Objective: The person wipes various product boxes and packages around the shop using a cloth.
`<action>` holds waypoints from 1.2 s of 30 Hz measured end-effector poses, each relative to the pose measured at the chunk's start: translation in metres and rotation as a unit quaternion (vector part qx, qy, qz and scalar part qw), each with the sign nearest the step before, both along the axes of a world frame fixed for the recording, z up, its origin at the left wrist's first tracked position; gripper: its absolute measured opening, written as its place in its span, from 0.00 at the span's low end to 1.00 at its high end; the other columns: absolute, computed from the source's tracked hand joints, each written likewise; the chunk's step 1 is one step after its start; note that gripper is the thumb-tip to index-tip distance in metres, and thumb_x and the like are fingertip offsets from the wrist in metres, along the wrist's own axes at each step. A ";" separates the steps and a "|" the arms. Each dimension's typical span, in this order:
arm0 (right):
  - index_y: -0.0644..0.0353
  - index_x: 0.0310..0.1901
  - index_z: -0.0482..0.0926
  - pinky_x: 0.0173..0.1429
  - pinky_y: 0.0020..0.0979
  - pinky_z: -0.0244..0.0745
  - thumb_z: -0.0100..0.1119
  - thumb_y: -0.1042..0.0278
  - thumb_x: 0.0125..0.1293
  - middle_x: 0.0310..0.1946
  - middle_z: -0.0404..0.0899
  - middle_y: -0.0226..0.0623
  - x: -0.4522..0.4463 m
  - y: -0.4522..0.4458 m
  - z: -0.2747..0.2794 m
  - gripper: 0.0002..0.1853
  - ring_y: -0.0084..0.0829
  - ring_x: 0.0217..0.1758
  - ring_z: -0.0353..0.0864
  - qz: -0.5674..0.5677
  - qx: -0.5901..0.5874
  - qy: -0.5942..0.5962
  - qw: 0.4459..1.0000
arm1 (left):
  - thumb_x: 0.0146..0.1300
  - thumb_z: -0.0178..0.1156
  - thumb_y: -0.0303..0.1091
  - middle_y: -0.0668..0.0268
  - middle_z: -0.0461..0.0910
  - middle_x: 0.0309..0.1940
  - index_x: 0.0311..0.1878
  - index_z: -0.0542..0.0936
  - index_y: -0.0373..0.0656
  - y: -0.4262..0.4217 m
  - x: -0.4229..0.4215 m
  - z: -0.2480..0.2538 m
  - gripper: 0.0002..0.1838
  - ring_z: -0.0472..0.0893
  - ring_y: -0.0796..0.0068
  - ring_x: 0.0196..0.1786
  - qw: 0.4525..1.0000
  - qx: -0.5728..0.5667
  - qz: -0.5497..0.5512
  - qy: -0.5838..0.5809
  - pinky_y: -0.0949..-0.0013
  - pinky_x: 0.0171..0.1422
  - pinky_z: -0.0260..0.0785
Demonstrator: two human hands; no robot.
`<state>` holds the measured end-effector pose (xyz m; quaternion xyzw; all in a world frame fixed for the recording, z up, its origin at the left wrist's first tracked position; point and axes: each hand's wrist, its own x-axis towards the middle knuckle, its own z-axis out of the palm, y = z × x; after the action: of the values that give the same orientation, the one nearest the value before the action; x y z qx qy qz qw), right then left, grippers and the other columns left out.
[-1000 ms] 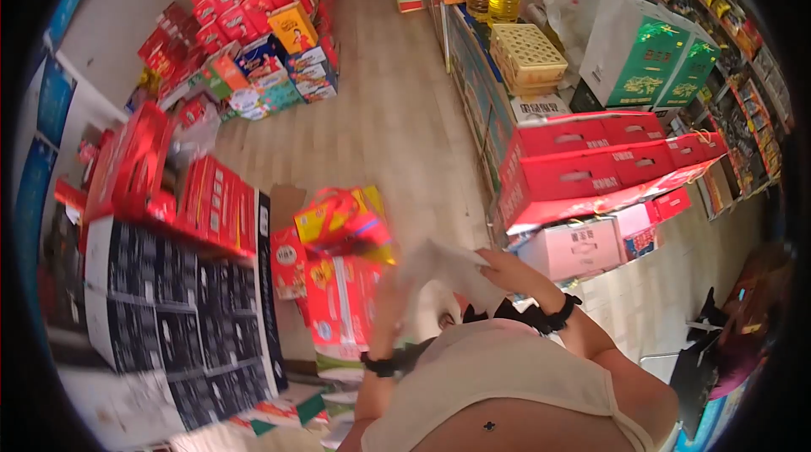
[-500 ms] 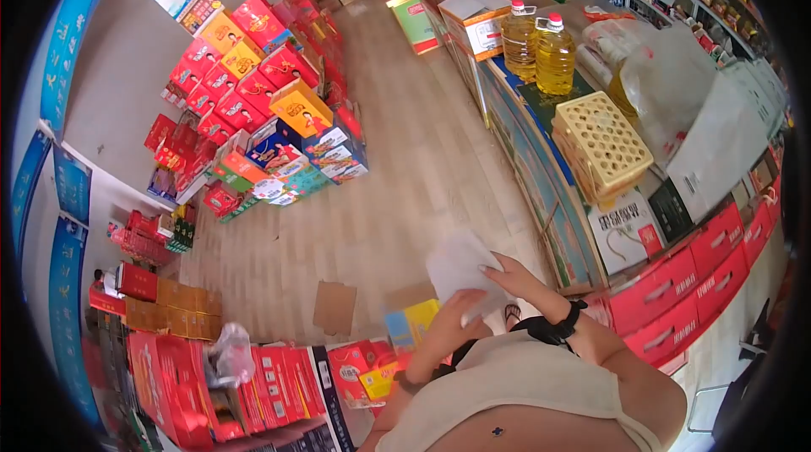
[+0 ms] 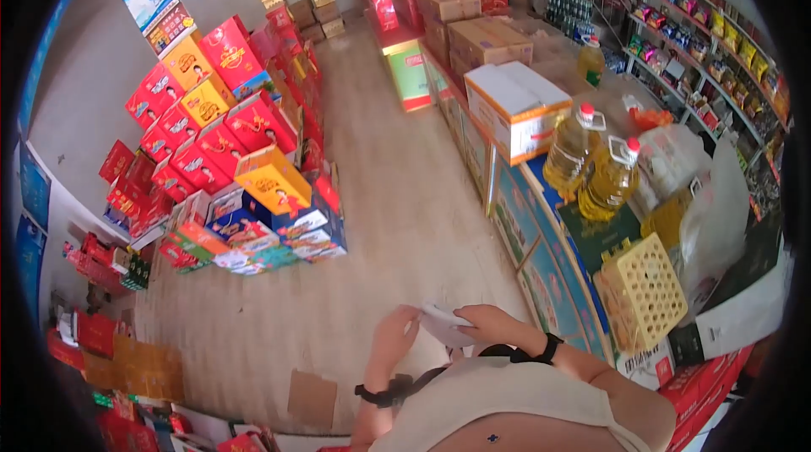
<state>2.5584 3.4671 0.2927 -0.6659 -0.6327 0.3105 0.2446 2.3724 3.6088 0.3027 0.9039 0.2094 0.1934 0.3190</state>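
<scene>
In front of my belly, both hands hold a thin white sheet point(image 3: 443, 330), perhaps paper or cloth; I cannot tell which. My left hand point(image 3: 395, 335) pinches its left edge near the top. On the other side my right hand point(image 3: 492, 324) is closed on the upper right edge. The sheet looks folded or bent, and its lower part runs down toward my body. Dark bands circle both wrists.
To the right runs a counter with a white carton point(image 3: 517, 106), oil bottles point(image 3: 610, 182) and a yellow plastic basket point(image 3: 640, 293). Stacked red gift boxes point(image 3: 198, 156) stand left on the wooden floor point(image 3: 405, 224). Flattened cardboard point(image 3: 312, 398) lies nearby. Snack shelves point(image 3: 710, 55) line the far right.
My view has tilted up and shifted. The white sheet was spread wider, with my left hand lower on it; now it is bent smaller and my hands grip opposite sides.
</scene>
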 end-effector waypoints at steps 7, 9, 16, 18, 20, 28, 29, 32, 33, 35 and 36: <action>0.64 0.54 0.72 0.49 0.32 0.72 0.53 0.66 0.67 0.40 0.80 0.46 0.104 0.118 0.019 0.17 0.36 0.42 0.80 -0.174 0.098 0.251 0.947 | 0.51 0.62 0.24 0.58 0.75 0.53 0.50 0.77 0.43 0.139 0.109 0.038 0.20 0.75 0.57 0.53 0.989 0.067 -0.112 -0.074 0.62 0.53 0.70; 0.64 0.55 0.72 0.50 0.31 0.71 0.53 0.66 0.67 0.41 0.80 0.45 0.135 0.159 0.009 0.17 0.35 0.44 0.79 -0.187 0.110 0.280 0.935 | 0.47 0.68 0.30 0.52 0.66 0.63 0.60 0.70 0.46 0.169 0.140 0.024 0.33 0.68 0.49 0.61 0.983 0.127 -0.118 -0.064 0.56 0.62 0.64; 0.63 0.57 0.70 0.55 0.34 0.70 0.54 0.65 0.65 0.46 0.79 0.47 0.238 0.334 -0.034 0.20 0.35 0.50 0.78 -0.192 0.128 0.225 0.947 | 0.42 0.73 0.42 0.40 0.55 0.66 0.68 0.60 0.46 0.282 0.259 -0.017 0.49 0.62 0.40 0.65 0.990 0.109 -0.083 -0.029 0.49 0.65 0.58; 0.64 0.57 0.70 0.55 0.33 0.71 0.53 0.67 0.65 0.46 0.79 0.48 0.272 0.371 -0.001 0.20 0.35 0.49 0.78 -0.175 0.177 0.276 0.928 | 0.41 0.74 0.43 0.39 0.54 0.67 0.68 0.60 0.47 0.312 0.295 -0.008 0.50 0.60 0.39 0.66 0.988 0.121 -0.086 -0.049 0.45 0.66 0.56; 0.64 0.57 0.70 0.55 0.33 0.71 0.52 0.66 0.65 0.45 0.79 0.47 0.306 0.393 0.027 0.20 0.33 0.48 0.78 -0.193 0.193 0.294 0.916 | 0.40 0.74 0.43 0.40 0.54 0.67 0.66 0.61 0.47 0.352 0.334 -0.010 0.48 0.60 0.39 0.67 0.962 0.226 -0.102 -0.119 0.41 0.65 0.55; 0.67 0.54 0.70 0.48 0.34 0.73 0.56 0.62 0.66 0.44 0.79 0.44 0.436 0.325 -0.028 0.21 0.28 0.43 0.76 -0.654 0.175 0.231 0.699 | 0.46 0.69 0.39 0.46 0.62 0.64 0.64 0.64 0.40 0.413 0.595 -0.038 0.40 0.66 0.42 0.63 0.890 0.083 -0.445 -0.048 0.43 0.65 0.57; 0.68 0.54 0.70 0.47 0.36 0.74 0.58 0.63 0.63 0.43 0.79 0.47 0.442 0.306 -0.048 0.22 0.32 0.42 0.78 -0.727 0.173 0.188 0.637 | 0.48 0.68 0.40 0.49 0.60 0.66 0.65 0.64 0.42 0.402 0.629 -0.056 0.40 0.64 0.46 0.65 0.851 0.113 -0.506 -0.076 0.44 0.66 0.56; 0.66 0.54 0.71 0.52 0.44 0.72 0.62 0.68 0.55 0.47 0.75 0.55 0.431 0.273 -0.067 0.25 0.48 0.50 0.76 -0.851 0.184 -0.020 0.492 | 0.47 0.69 0.42 0.48 0.58 0.67 0.66 0.64 0.43 0.359 0.689 -0.071 0.42 0.60 0.48 0.68 0.719 0.174 -0.666 -0.098 0.44 0.67 0.55; 0.66 0.54 0.71 0.52 0.44 0.72 0.62 0.68 0.55 0.47 0.75 0.55 0.425 0.283 -0.052 0.25 0.48 0.50 0.76 -0.869 0.189 -0.026 0.456 | 0.47 0.69 0.42 0.48 0.58 0.67 0.66 0.64 0.43 0.354 0.700 -0.065 0.42 0.60 0.48 0.68 0.690 0.175 -0.694 -0.106 0.44 0.67 0.55; 0.62 0.57 0.71 0.60 0.45 0.66 0.60 0.73 0.50 0.56 0.68 0.55 0.413 0.299 -0.034 0.28 0.52 0.60 0.67 -0.889 0.124 -0.210 0.388 | 0.48 0.69 0.43 0.48 0.55 0.68 0.67 0.63 0.45 0.345 0.709 -0.069 0.43 0.57 0.52 0.71 0.658 0.209 -0.720 -0.070 0.42 0.68 0.53; 0.62 0.57 0.71 0.60 0.45 0.66 0.60 0.73 0.50 0.56 0.68 0.55 0.410 0.307 -0.031 0.28 0.52 0.60 0.67 -0.901 0.111 -0.212 0.362 | 0.48 0.69 0.43 0.48 0.55 0.68 0.67 0.63 0.45 0.347 0.715 -0.070 0.43 0.57 0.52 0.71 0.637 0.200 -0.741 -0.072 0.42 0.68 0.53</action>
<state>2.9688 3.7740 0.2615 -0.8500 0.2845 -0.3192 0.3076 3.0869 3.9554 0.2326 0.7806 -0.5984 -0.0059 0.1806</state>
